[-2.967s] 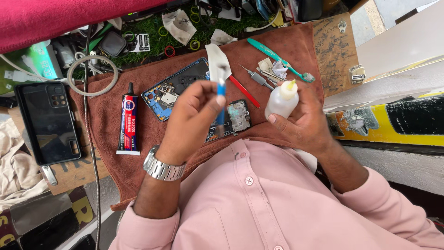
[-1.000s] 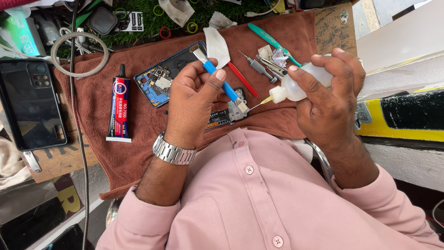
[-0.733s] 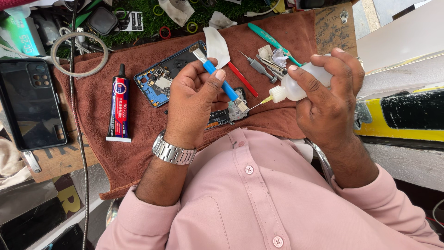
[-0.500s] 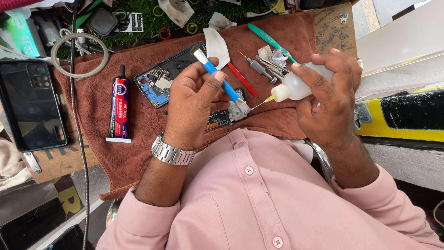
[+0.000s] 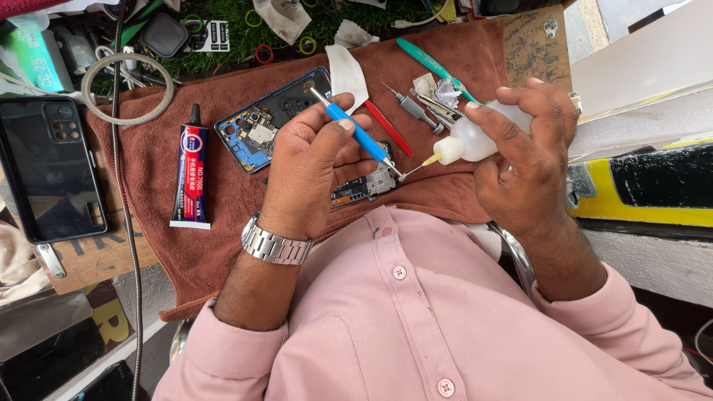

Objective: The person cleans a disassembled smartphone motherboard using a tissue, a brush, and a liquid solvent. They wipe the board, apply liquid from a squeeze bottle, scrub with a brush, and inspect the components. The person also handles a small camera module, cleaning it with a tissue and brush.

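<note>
— Head view, close in first: what are the hands gripping?

— Left hand [image 5: 308, 174] has its fingers curled together around a slim blue-handled metal-tipped precision screwdriver [image 5: 358, 134], thumb pressed on the shaft, tip slanting down to the right. Right hand [image 5: 527, 160] is clamped round a small translucent white plastic squeeze bottle with a yellow nozzle [image 5: 464, 141]. The nozzle points left and nearly meets the screwdriver's tip; I cannot tell whether they touch.

— And where are those two relative to the brown towel?

— Both are held above the near edge of the rust-brown terry towel [image 5: 223, 215], just over a small green circuit board [image 5: 364, 189] that lies on it, partly hidden by the left hand. A steel link wristwatch [image 5: 276, 245] sits on the left wrist, and a pink buttoned shirt [image 5: 416, 319] fills the nearest part of the view.

— What else is on the towel, farther off?

— Toward its left side, a black-and-red adhesive tube [image 5: 190, 171] lies lengthwise. Near its middle, an opened blue-framed phone body [image 5: 267, 122] shows its internals. Toward its far right, a red stick [image 5: 388, 128], grey metal drivers [image 5: 408, 108] and a teal-handled tool [image 5: 427, 67].

— Beyond the towel?

— Left of it, a black phone back with camera cutouts [image 5: 48, 174] and a grey cable loop [image 5: 126, 89]. Past its far edge, a strip of green artificial turf [image 5: 245, 33] strewn with small parts.
</note>
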